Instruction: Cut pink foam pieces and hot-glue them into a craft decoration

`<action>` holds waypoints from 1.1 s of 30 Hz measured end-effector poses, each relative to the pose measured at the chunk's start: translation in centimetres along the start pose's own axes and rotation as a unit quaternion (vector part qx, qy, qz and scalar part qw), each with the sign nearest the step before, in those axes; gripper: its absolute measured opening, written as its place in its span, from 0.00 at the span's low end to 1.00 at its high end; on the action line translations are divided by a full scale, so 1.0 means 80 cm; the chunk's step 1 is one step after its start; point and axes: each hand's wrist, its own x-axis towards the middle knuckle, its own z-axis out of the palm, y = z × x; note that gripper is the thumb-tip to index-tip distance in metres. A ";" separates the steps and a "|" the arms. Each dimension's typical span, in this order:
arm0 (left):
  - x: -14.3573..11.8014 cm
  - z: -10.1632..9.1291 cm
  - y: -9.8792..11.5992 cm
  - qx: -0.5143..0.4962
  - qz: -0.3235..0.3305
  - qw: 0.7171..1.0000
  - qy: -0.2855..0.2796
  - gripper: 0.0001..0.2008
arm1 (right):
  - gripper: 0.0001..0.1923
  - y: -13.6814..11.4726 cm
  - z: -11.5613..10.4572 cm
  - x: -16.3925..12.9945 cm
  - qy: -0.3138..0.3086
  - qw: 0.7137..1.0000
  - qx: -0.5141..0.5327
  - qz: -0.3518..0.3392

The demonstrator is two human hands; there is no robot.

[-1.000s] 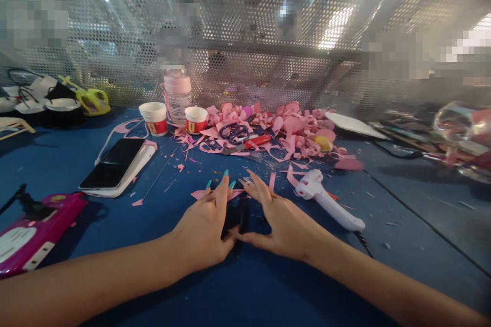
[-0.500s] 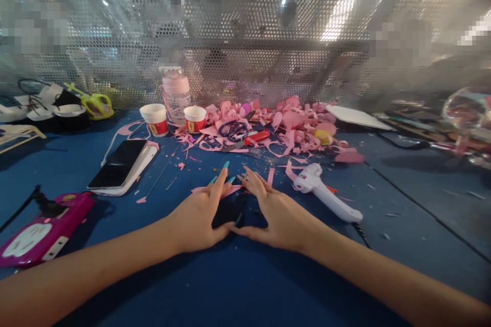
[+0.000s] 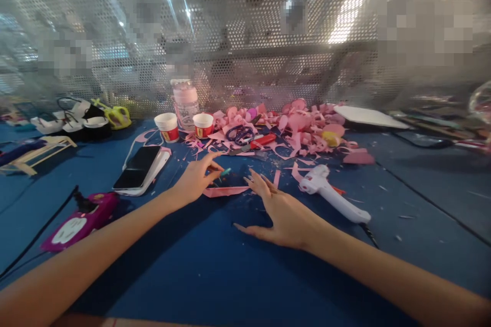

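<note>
Pink strip point(image 3: 225, 191) uncut at frame centre.
Your left hand point(image 3: 195, 180) pinches something small beside it; your right hand point(image 3: 283, 210) lies open, flat on the table point(image 3: 192, 276).

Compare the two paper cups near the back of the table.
The left cup looks a little larger and stands farther from the pink paper scraps; the right cup looks smaller and stands right at their edge. The left cup is out in front of the pink bottle, to its left; the right cup is beside it. Both are upright, white with a red band.
</note>
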 end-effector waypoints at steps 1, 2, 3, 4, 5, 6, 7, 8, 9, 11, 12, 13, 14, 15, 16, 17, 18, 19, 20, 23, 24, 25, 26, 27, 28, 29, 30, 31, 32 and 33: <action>0.005 -0.001 -0.002 0.018 0.024 0.999 -0.020 0.20 | 0.52 0.000 0.000 0.000 0.001 1.000 -0.002 -0.001; 0.010 -0.002 -0.004 0.033 0.052 0.997 -0.040 0.17 | 0.52 0.001 0.001 0.000 0.000 1.000 -0.004 -0.001; 0.015 -0.003 -0.005 0.047 0.077 0.994 -0.057 0.14 | 0.52 0.000 0.001 0.000 -0.002 1.000 -0.007 0.000; 0.021 -0.003 -0.006 0.057 0.095 0.992 -0.067 0.11 | 0.52 0.000 0.001 0.000 -0.003 1.000 -0.009 0.000; 0.028 -0.003 -0.007 0.063 0.104 0.990 -0.070 0.09 | 0.52 0.000 0.001 0.000 -0.004 1.000 -0.010 0.000; 0.035 -0.002 -0.008 0.070 0.105 0.990 -0.069 0.09 | 0.52 -0.001 0.001 0.000 -0.003 1.000 -0.010 0.001; 0.042 0.000 -0.008 0.079 0.107 0.989 -0.066 0.10 | 0.52 -0.001 0.000 0.000 -0.002 1.000 -0.009 0.002; 0.049 0.003 -0.008 0.088 0.121 0.986 -0.068 0.12 | 0.52 -0.002 0.000 0.000 -0.001 1.000 -0.005 0.003; 0.056 0.006 -0.007 0.097 0.147 0.982 -0.071 0.15 | 0.52 -0.003 -0.001 0.000 -0.003 1.000 -0.001 0.006; 0.067 0.015 -0.005 0.110 0.198 0.969 -0.096 0.23 | 0.52 -0.004 -0.002 -0.001 -0.007 1.000 0.009 0.020; 0.071 0.020 -0.003 0.117 0.223 0.962 -0.110 0.26 | 0.51 -0.004 -0.002 -0.002 -0.010 0.999 0.013 0.028; 0.075 0.024 -0.002 0.121 0.243 0.955 -0.123 0.29 | 0.51 -0.005 -0.003 -0.003 -0.012 0.999 0.016 0.038; 0.078 0.029 -0.001 0.123 0.258 0.949 -0.134 0.32 | 0.51 -0.005 -0.003 -0.003 -0.014 0.999 0.018 0.047; 0.081 0.032 0.000 0.122 0.269 0.945 -0.140 0.34 | 0.51 -0.005 -0.004 -0.003 -0.017 0.998 0.020 0.056; 0.084 0.035 0.000 0.119 0.276 0.942 -0.146 0.36 | 0.51 -0.006 -0.004 -0.004 -0.020 0.998 0.022 0.061; 0.087 0.037 0.000 0.115 0.279 0.941 -0.153 0.38 | 0.51 -0.006 -0.005 -0.004 -0.023 0.997 0.024 0.064; 0.089 0.039 -0.001 0.111 0.279 0.940 -0.162 0.39 | 0.51 -0.006 -0.006 -0.004 -0.024 0.997 0.027 0.066; 0.091 0.040 -0.002 0.107 0.275 0.940 -0.173 0.40 | 0.52 -0.007 -0.006 -0.004 -0.025 0.997 0.028 0.066; 0.093 0.040 -0.003 0.104 0.269 0.939 -0.185 0.41 | 0.52 -0.007 -0.007 -0.004 -0.027 0.997 0.029 0.065; 0.096 0.039 -0.005 0.090 0.250 0.935 -0.234 0.45 | 0.52 -0.007 -0.008 -0.004 -0.034 0.997 0.027 0.068; 0.097 0.038 -0.005 0.086 0.248 0.933 -0.247 0.46 | 0.52 -0.006 -0.007 -0.004 -0.035 0.997 0.027 0.069; 0.098 0.037 -0.005 0.083 0.247 0.930 -0.258 0.46 | 0.51 -0.006 -0.007 -0.004 -0.034 0.997 0.026 0.069; 0.099 0.036 -0.004 0.082 0.246 0.929 -0.265 0.46 | 0.51 -0.005 -0.006 -0.004 -0.032 0.997 0.026 0.067; 0.100 0.036 -0.003 0.081 0.245 0.927 -0.271 0.46 | 0.51 -0.004 -0.006 -0.004 -0.031 0.997 0.025 0.065; 0.101 0.035 -0.001 0.084 0.242 0.926 -0.277 0.46 | 0.51 -0.004 -0.006 -0.004 -0.031 0.997 0.024 0.063; 0.103 0.035 0.000 0.090 0.240 0.924 -0.284 0.45 | 0.51 -0.003 -0.006 -0.004 -0.033 0.997 0.022 0.063; 0.104 0.035 0.001 0.099 0.238 0.920 -0.294 0.45 | 0.51 -0.003 -0.006 -0.004 -0.036 0.997 0.022 0.065; 0.106 0.035 0.003 0.112 0.235 0.916 -0.306 0.45 | 0.51 -0.003 -0.005 -0.004 -0.040 0.997 0.023 0.068; 0.107 0.035 0.004 0.127 0.232 0.910 -0.318 0.44 | 0.51 -0.003 -0.005 -0.004 -0.042 0.996 0.025 0.073; 0.109 0.035 0.004 0.142 0.229 0.905 -0.330 0.43 | 0.50 -0.003 -0.005 -0.004 -0.042 0.996 0.027 0.077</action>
